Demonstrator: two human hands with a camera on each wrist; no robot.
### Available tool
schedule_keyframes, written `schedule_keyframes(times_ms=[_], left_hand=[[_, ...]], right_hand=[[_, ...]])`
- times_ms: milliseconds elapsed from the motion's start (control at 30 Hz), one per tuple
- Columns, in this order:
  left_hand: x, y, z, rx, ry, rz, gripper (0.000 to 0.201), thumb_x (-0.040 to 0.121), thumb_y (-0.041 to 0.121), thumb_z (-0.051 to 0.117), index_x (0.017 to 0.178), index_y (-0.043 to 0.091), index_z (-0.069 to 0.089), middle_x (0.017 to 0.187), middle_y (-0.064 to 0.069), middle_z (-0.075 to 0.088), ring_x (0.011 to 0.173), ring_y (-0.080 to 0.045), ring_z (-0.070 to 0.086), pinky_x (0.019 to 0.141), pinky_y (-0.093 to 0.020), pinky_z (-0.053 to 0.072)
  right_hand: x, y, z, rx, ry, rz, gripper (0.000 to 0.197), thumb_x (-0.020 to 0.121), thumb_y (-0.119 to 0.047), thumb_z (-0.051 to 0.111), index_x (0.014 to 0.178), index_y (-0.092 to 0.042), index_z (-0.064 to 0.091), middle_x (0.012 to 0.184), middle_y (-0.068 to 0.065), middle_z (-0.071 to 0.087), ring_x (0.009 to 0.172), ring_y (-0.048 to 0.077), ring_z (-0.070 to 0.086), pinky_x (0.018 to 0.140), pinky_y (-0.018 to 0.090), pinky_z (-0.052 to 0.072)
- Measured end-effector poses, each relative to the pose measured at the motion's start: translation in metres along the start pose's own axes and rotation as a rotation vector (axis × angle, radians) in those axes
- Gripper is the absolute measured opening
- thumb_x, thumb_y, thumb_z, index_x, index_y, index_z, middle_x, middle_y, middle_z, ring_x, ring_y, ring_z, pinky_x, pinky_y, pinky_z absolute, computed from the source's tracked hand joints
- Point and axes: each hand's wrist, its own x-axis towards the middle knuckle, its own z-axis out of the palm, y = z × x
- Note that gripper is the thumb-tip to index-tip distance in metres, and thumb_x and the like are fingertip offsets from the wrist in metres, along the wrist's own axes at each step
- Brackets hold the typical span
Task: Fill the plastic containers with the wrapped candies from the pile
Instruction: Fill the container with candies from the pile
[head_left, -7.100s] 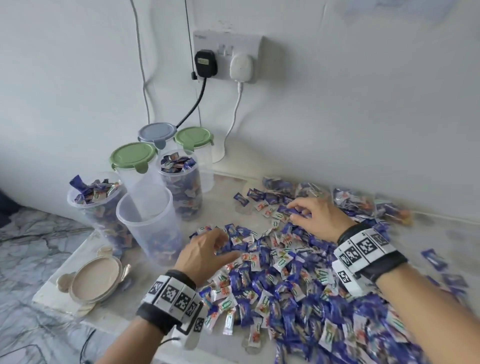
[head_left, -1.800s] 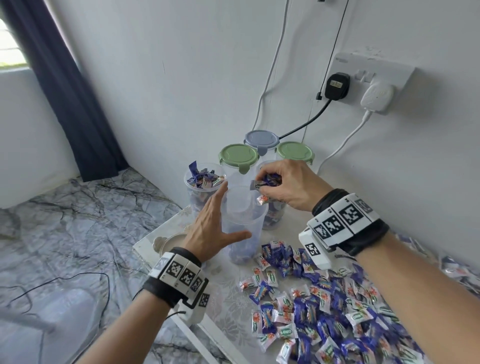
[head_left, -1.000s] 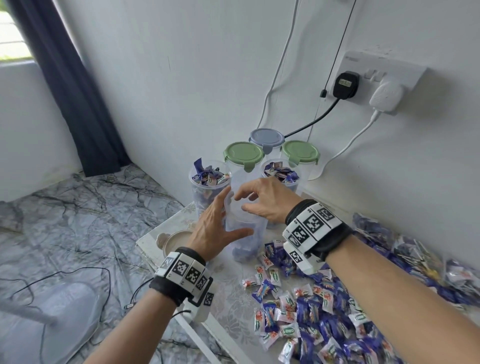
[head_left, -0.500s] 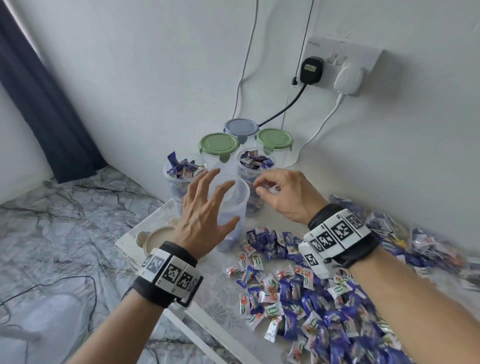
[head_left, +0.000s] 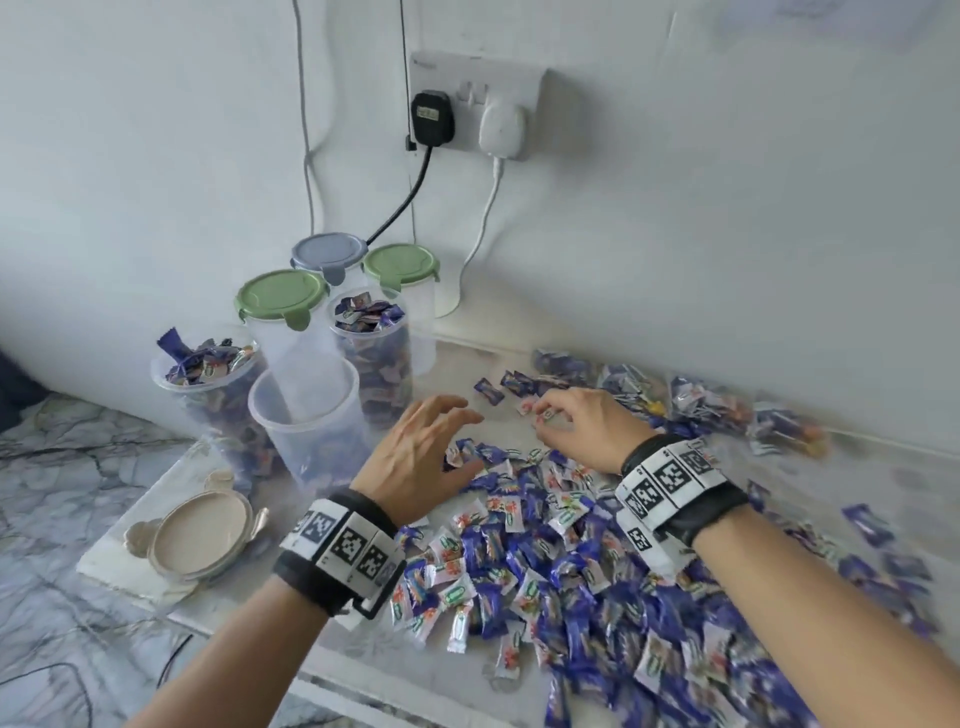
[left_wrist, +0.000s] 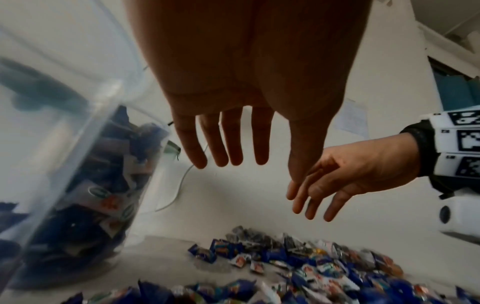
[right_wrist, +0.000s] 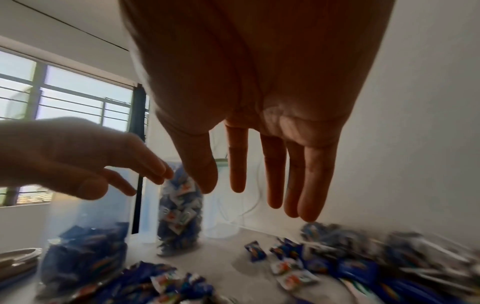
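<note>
Only the head view shows the lidded containers (head_left: 283, 306) beyond the left grip (head_left: 415, 457); the wrist views show both palms empty. Left grip (left_wrist: 249, 102) hovers spread over the candy pile (head_left: 545, 561) on the bench (head_left: 395, 670), beside the part-filled open container (head_left: 306, 421). Right grip (head_left: 587, 431) hangs loosely spread above scattered candies.

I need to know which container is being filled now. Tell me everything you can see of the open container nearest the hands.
The open container is a tall, round tub of clear, slightly frosted plastic, standing upright and lidless near the table's left end. Wrapped candies fill only its lower part; the upper part is empty. It stands in front of two heaped open tubs and a green-lidded one. Neither hand touches it: the left hand hovers just right of it.
</note>
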Motion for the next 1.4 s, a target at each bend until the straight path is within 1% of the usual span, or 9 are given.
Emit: schedule_keyframes(times_ms=[100,200,267,367,533,867,1100,1267,1400], left_hand=[[0.012,-0.002,0.019,0.027,-0.196,-0.098,0.076,0.077,0.072,0.041,0.135,0.025,0.053,0.14,-0.003,0.048,0.125,-0.023,0.048,0.103,-0.041,0.044],[0.021,-0.004,0.04,0.089,-0.413,-0.201,0.081,0.079,0.073,0.059,0.147,0.036,0.035,0.156,-0.005,0.028,0.139,-0.027,0.032,0.111,-0.047,0.036],[0.024,-0.002,0.052,0.135,-0.519,-0.234,0.09,0.075,0.077,0.06,0.15,0.044,0.024,0.162,-0.006,0.016,0.146,-0.031,0.021,0.115,-0.054,0.026],[0.028,0.004,0.067,0.202,-0.617,-0.235,0.101,0.065,0.085,0.059,0.149,0.052,0.013,0.164,-0.005,0.006,0.149,-0.033,0.007,0.117,-0.064,0.012],[0.037,0.009,0.082,0.258,-0.716,-0.225,0.112,0.056,0.091,0.057,0.148,0.056,0.003,0.165,-0.005,-0.003,0.15,-0.036,-0.002,0.114,-0.07,0.007],[0.044,0.012,0.087,0.247,-0.67,-0.134,0.082,0.08,0.069,0.062,0.15,0.042,0.028,0.155,-0.002,0.03,0.14,-0.027,0.025,0.107,-0.05,0.04],[0.047,0.01,0.088,0.169,-0.593,-0.081,0.063,0.088,0.05,0.064,0.144,0.031,0.045,0.134,-0.002,0.05,0.12,-0.022,0.045,0.1,-0.037,0.042],[0.05,0.01,0.087,0.138,-0.546,-0.088,0.04,0.089,0.029,0.064,0.127,0.02,0.057,0.112,-0.005,0.059,0.101,-0.025,0.057,0.085,-0.033,0.045],[0.05,0.009,0.083,0.063,-0.48,-0.083,0.029,0.086,0.024,0.064,0.114,0.016,0.06,0.101,-0.007,0.062,0.089,-0.027,0.058,0.079,-0.033,0.047]], right_hand=[[-0.02,0.026,0.001,-0.051,-0.05,0.14,0.041,0.092,-0.039,0.06,0.13,-0.022,0.056,0.128,0.011,0.058,0.114,0.025,0.057,0.084,0.026,0.039],[-0.039,0.052,0.014,-0.145,-0.125,0.278,0.062,0.087,-0.053,0.061,0.141,-0.03,0.042,0.142,0.012,0.043,0.124,0.031,0.049,0.094,0.033,0.041],[-0.05,0.063,0.026,-0.15,-0.226,0.354,0.085,0.076,-0.068,0.064,0.148,-0.041,0.026,0.156,0.011,0.023,0.139,0.038,0.031,0.108,0.047,0.037],[-0.061,0.072,0.04,-0.158,-0.329,0.419,0.107,0.063,-0.079,0.068,0.148,-0.053,0.009,0.163,0.007,0.002,0.146,0.044,0.008,0.109,0.061,0.03],[-0.064,0.082,0.056,-0.223,-0.338,0.432,0.107,0.061,-0.082,0.065,0.145,-0.06,0.003,0.163,0.005,-0.003,0.145,0.047,0.003,0.107,0.065,0.028],[-0.065,0.086,0.069,-0.265,-0.27,0.34,0.066,0.088,-0.055,0.059,0.146,-0.049,0.027,0.153,0.008,0.025,0.135,0.049,0.022,0.106,0.054,0.037],[-0.056,0.088,0.066,-0.179,-0.182,0.243,0.051,0.089,-0.023,0.065,0.137,-0.031,0.05,0.118,0.005,0.051,0.108,0.032,0.053,0.087,0.039,0.045],[-0.055,0.086,0.059,-0.122,-0.114,0.226,0.04,0.089,-0.002,0.055,0.126,-0.015,0.057,0.113,0.011,0.056,0.109,0.031,0.055,0.086,0.037,0.046],[-0.055,0.084,0.047,-0.075,-0.031,0.228,0.023,0.087,0.003,0.053,0.105,-0.007,0.063,0.098,0.014,0.062,0.093,0.032,0.061,0.074,0.036,0.048]])
